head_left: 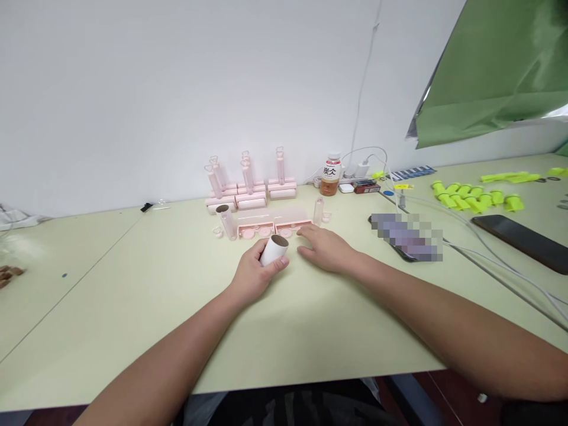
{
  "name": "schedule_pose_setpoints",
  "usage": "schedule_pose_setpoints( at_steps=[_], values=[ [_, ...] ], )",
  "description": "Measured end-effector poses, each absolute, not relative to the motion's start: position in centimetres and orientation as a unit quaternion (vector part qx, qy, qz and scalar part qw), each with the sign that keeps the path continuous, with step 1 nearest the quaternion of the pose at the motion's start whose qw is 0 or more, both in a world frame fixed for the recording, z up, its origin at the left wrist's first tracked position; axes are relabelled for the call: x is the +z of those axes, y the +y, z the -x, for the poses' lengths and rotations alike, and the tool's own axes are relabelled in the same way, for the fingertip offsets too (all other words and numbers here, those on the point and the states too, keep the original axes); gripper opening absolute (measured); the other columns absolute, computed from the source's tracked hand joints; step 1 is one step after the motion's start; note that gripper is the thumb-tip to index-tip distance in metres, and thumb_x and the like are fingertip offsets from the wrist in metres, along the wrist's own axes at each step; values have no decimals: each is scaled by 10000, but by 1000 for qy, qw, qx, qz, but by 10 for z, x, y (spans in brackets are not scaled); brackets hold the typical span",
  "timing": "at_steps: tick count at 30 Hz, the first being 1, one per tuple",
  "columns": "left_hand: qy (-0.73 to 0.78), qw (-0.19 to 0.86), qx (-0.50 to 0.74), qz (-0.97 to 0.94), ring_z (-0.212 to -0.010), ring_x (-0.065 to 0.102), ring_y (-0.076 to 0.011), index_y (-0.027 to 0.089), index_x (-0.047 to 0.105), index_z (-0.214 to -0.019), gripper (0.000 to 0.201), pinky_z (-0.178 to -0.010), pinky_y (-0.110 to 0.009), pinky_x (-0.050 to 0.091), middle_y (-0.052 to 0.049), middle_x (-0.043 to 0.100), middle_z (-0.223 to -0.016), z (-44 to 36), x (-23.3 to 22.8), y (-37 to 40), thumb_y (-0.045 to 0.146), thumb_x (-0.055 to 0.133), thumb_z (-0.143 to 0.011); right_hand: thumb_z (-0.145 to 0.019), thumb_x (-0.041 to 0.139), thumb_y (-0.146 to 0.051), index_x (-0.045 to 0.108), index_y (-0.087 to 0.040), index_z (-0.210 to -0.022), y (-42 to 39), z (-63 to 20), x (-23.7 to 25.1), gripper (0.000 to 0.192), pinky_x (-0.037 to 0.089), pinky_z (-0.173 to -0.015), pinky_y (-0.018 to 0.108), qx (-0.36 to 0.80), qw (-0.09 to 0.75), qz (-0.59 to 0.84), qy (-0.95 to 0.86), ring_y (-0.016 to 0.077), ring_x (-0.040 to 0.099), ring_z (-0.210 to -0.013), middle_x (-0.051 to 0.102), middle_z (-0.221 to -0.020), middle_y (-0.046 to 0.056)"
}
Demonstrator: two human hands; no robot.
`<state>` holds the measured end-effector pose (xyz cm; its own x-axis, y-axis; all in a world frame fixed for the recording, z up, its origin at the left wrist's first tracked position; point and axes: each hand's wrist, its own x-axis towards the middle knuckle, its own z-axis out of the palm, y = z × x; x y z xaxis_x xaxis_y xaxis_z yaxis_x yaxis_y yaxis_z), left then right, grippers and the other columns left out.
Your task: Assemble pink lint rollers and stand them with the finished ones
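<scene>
My left hand [254, 273] is wrapped round a white lint roller refill [268, 255], its brown cardboard core facing up and away. Beside it, my right hand [327, 248] has its fingers apart at the near edge of the right pink roller case [294, 225]; whether the fingertips touch it I cannot tell. Another pink case [256, 231] lies to the left of that one, with round pink pieces inside. To the left stands a clear pinkish tube [228, 223] with a brown-rimmed top. A second tube [318, 211] stands to the right, near a small heart-shaped pink piece [326, 218].
Several pink lint rollers [251, 200] with upright handles line the wall. A drink bottle [331, 174] stands right of them. Further right are a phone [403, 238], white cables [492, 266], yellow parts [474, 196] and a dark phone [523, 241].
</scene>
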<state>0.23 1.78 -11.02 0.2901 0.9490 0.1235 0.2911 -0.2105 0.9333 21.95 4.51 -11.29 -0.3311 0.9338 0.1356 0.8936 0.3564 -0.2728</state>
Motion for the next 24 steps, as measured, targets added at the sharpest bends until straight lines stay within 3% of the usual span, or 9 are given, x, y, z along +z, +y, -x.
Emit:
schedule_pose_setpoints(
  at_steps=[6, 9, 13, 15, 20, 24],
  values=[
    [459, 423, 384, -680, -780, 555, -175, 196, 659, -1134, 446, -663, -252, 399, -16, 654, -917, -2, -111, 18, 447, 713, -769, -907, 532, -325, 607, -185, -1146, 40, -221, -116, 287, 472, -772, 371, 79, 113, 565, -813, 303, 643, -1001, 649, -1142, 132],
    [457, 429, 382, -679, -774, 556, -171, 193, 657, -1136, 448, -660, -250, 402, -12, 649, -898, -2, -111, 18, 448, 715, -772, -878, 574, -329, 586, -204, -1186, 34, -222, -115, 332, 469, -708, 355, 80, 115, 580, -803, 288, 649, -945, 595, -1196, 132],
    [452, 432, 377, -683, -775, 558, -173, 191, 659, -1126, 441, -667, -253, 406, -12, 647, -886, -2, -111, 18, 453, 714, -775, -879, 595, -413, 507, -218, -1345, 37, -221, -117, 512, 467, -737, 358, 97, 127, 572, -805, 315, 618, -1060, 542, -1295, 142],
    [449, 429, 377, -688, -782, 558, -174, 191, 664, -1115, 435, -672, -256, 409, -13, 646, -890, -2, -112, 18, 457, 715, -773, -913, 547, -377, 520, -206, -1342, 42, -219, -118, 463, 461, -755, 360, 100, 133, 563, -809, 315, 606, -1072, 566, -1251, 142],
    [454, 416, 366, -698, -788, 560, -175, 197, 666, -1115, 414, -689, -263, 417, -10, 652, -899, 0, -113, 18, 434, 710, -778, -920, 503, -222, 657, -162, -1137, 44, -216, -117, 273, 456, -784, 340, 115, 130, 539, -824, 251, 617, -922, 605, -1008, 116],
    [452, 421, 350, -704, -803, 572, -181, 197, 661, -1125, 433, -697, -268, 427, -14, 660, -924, 0, -113, 18, 449, 713, -777, -875, 550, -193, 659, -164, -1139, 34, -215, -115, 287, 470, -777, 317, 142, 214, 504, -825, 213, 607, -875, 581, -975, 93]
  ],
)
